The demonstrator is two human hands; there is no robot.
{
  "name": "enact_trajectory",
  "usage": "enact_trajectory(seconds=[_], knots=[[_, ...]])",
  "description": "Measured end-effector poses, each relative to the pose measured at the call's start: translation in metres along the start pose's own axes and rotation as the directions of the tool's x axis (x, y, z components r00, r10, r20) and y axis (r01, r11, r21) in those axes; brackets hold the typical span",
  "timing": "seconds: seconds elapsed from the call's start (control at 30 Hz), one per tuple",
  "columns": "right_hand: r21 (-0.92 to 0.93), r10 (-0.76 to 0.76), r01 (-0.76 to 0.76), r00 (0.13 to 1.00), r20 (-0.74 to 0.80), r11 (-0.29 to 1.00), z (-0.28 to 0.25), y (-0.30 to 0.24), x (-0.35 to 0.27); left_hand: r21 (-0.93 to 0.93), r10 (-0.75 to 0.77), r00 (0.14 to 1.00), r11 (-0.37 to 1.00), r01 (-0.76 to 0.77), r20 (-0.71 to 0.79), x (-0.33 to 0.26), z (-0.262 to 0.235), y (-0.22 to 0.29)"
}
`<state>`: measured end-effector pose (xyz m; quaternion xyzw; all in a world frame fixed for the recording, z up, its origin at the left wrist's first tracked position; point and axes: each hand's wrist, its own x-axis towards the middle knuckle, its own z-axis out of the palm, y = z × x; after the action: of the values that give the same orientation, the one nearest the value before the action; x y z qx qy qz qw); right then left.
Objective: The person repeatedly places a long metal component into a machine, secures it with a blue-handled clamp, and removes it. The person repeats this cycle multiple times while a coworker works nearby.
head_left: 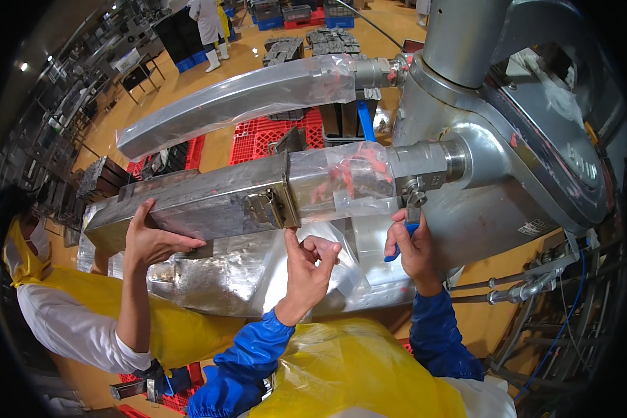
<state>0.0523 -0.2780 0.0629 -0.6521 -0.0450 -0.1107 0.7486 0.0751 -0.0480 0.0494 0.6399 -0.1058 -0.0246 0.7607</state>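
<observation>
A long rectangular metal mould (195,202) lies slanted, its right end around a plastic-wrapped tube (341,177) smeared with pink paste. My left hand (310,272) is below that end, its index fingertip at the mould's lower edge. The thumb stands apart and the other fingers curl loosely around nothing. My right hand (414,254) is closed on the blue-gripped valve lever (404,244), under the steel valve (421,167). A co-worker's hand (157,244) supports the mould's left part from the near side.
Behind the mould, a second plastic-wrapped tube (237,97) runs from another valve with a blue lever (366,120). A large steel machine (439,223) fills the right. Red pallets (261,132) and stacked metal moulds (331,42) stand beyond. A metal work surface (237,268) lies beneath the mould.
</observation>
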Motion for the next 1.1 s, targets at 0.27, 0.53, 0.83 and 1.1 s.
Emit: enact_trajectory(seconds=[0.27,0.53,0.83,1.1], knots=[[-0.004,-0.012,0.012,1.000,-0.002,1.000,-0.003,0.003,-0.002,-0.018,0.036,0.997,0.999,-0.037,-0.062,-0.002,-0.005,-0.003],[-0.029,0.053,-0.055,0.996,-0.070,0.998,0.006,-0.009,0.002,0.039,0.014,0.998,0.999,-0.016,0.066,-0.002,-0.002,0.004],[-0.113,0.072,-0.079,0.995,-0.067,0.990,0.003,-0.010,0.003,0.054,0.009,0.998,0.998,-0.012,0.061,-0.003,-0.008,-0.005],[-0.088,0.002,0.000,1.000,0.023,0.996,-0.001,-0.009,-0.001,0.146,0.051,0.980,0.986,-0.080,0.193,-0.002,0.000,0.004]])
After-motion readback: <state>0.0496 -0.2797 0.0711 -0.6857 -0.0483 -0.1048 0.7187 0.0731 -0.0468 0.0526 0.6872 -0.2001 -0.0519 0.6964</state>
